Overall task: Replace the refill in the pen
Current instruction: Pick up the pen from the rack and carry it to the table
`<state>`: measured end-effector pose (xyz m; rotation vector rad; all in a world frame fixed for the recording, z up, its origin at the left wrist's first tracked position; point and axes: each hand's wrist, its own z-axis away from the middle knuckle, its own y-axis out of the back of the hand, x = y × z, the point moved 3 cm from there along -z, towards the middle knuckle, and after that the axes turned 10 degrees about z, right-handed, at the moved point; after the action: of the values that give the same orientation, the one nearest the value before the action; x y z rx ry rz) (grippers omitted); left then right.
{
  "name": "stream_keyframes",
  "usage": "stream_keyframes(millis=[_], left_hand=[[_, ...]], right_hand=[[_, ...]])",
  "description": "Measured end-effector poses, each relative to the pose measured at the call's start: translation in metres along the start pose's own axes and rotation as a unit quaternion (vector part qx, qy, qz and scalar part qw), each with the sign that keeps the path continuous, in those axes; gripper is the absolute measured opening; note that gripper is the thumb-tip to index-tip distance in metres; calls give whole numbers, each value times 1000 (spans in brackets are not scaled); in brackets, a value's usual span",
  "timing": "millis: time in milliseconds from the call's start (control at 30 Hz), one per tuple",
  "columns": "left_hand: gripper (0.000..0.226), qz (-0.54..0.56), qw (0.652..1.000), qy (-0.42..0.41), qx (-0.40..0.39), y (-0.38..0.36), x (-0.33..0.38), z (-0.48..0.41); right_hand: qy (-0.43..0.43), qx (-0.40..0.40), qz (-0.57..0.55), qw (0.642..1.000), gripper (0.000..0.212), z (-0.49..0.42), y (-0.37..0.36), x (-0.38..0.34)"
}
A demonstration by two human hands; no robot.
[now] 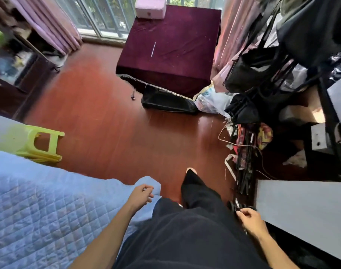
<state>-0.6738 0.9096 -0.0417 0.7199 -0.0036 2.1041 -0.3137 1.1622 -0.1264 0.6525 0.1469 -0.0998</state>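
A thin white stick, either a pen or a refill (pixel 153 49), lies alone on the maroon cloth of a table (pixel 185 55) far ahead across the room. My left hand (pixel 141 194) hangs low beside my leg, fingers loosely curled, with nothing seen in it. My right hand (pixel 250 220) is low on the right, fingers curled in; I cannot tell whether it holds anything. Both hands are far from the table.
A bed with a blue quilt (pixel 39 206) fills the left. A green plastic stool (pixel 39 144) lies tipped beside it. Bags, cords and clutter (pixel 247 144) line the right, next to a grey desk edge (pixel 301 206). A pink box (pixel 151 6) sits on the table's far edge. Red wooden floor (pixel 117 133) lies between.
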Motion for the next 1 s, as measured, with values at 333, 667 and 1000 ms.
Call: stream_keyframes(millis=[333, 667, 1000], left_hand=[[23, -2, 995, 85, 45, 44, 43, -30], [35, -35, 995, 82, 35, 114, 133, -132], [14, 40, 999, 0, 12, 168, 334, -256]], right_hand=[[157, 40, -37, 986, 11, -86, 122, -262], [152, 31, -16, 988, 5, -143, 144, -391], [26, 13, 7, 1000, 12, -160, 139, -416]])
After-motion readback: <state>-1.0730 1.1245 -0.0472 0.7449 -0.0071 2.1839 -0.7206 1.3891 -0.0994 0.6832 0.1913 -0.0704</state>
